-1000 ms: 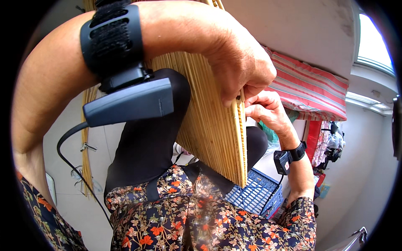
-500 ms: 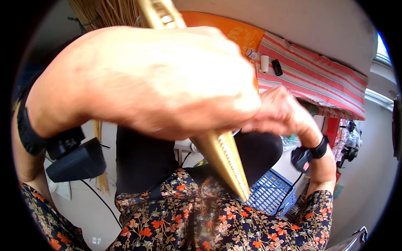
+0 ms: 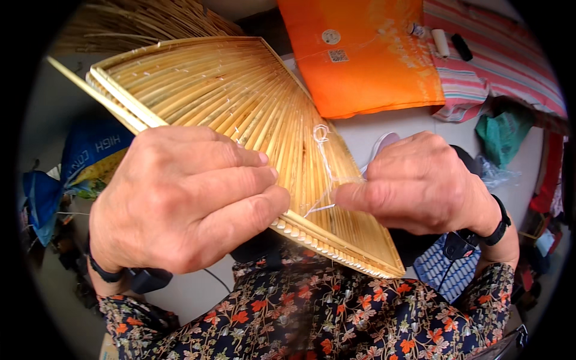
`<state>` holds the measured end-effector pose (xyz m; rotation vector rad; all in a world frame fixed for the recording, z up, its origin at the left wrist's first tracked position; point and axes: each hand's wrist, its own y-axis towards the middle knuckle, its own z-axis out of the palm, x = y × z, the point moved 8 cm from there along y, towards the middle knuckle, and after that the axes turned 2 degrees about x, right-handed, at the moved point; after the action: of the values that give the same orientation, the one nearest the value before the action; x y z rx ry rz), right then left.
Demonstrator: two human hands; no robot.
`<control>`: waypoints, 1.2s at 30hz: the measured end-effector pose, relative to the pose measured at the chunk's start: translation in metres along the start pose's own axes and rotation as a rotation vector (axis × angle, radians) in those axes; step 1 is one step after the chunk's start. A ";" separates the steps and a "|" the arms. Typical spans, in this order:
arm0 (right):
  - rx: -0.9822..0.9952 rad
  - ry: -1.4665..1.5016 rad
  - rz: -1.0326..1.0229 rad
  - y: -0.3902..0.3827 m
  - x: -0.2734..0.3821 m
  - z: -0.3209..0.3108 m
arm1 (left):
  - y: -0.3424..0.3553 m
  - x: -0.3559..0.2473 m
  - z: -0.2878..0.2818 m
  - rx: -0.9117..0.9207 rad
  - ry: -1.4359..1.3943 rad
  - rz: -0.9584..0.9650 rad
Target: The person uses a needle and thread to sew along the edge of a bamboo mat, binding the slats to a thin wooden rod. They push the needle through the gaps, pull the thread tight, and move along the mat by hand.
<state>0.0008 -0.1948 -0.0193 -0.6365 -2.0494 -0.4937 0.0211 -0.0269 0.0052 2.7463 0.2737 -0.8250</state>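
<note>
A fan-shaped panel (image 3: pixel 240 78) of pale yellow straw or reed stalks, sewn with small white stitches, is held up tilted before my chest. My left hand (image 3: pixel 192 204) is closed over its near rim, fingers on the inner face and the thumb hidden. White thread (image 3: pixel 329 168) hangs in a loop against the stalks and runs down to the near edge. My right hand (image 3: pixel 414 183) is closed in a pinch on this thread beside the panel's right part; whether a needle is in the fingers cannot be made out. A row of white stitches (image 3: pixel 318 241) wraps the near edge.
An orange printed cloth (image 3: pixel 366 78) and a striped cloth (image 3: pixel 516 60) lie beyond, with a white cylinder (image 3: pixel 441 43) and a black object (image 3: pixel 461 47). Straw stalks (image 3: pixel 144 27) lie far left. A green plastic bag (image 3: pixel 504 135) and a blue crate (image 3: pixel 444 273) are at right.
The panel has turned from edge-on to showing its broad face. My left hand has moved lower and away from the camera. My right hand has come nearer, with the thread now visible.
</note>
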 end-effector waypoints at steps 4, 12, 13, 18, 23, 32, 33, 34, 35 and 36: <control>-0.015 -0.037 -0.015 0.005 0.003 -0.003 | 0.008 0.007 -0.011 -0.012 -0.026 -0.016; -0.102 -0.039 -0.032 0.002 0.007 -0.017 | 0.029 0.004 -0.021 0.045 -0.021 -0.034; -0.094 -0.029 -0.034 0.004 0.006 -0.016 | 0.029 0.002 -0.023 0.048 -0.013 -0.021; -0.105 -0.083 -0.039 -0.001 0.026 -0.004 | 0.019 -0.014 -0.022 0.034 0.013 -0.003; -0.067 -0.077 -0.057 -0.002 0.028 -0.002 | 0.014 -0.015 -0.018 -0.007 0.021 0.061; 0.019 -0.163 -0.085 0.011 0.035 0.004 | 0.012 -0.016 -0.010 0.160 0.032 0.123; 0.038 -0.181 -0.070 0.012 0.036 0.004 | 0.012 -0.015 -0.010 0.176 0.048 0.133; 0.043 -0.197 -0.053 0.009 0.035 0.003 | 0.013 -0.011 -0.006 0.155 0.048 0.155; 0.060 -0.211 -0.044 0.010 0.035 0.004 | 0.012 -0.011 -0.001 0.133 0.052 0.170; 0.067 -0.225 -0.048 0.009 0.035 0.005 | 0.013 -0.012 0.000 0.117 0.041 0.170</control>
<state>-0.0125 -0.1763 0.0092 -0.6269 -2.2885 -0.3933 0.0142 -0.0403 0.0141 2.8477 -0.0006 -0.7632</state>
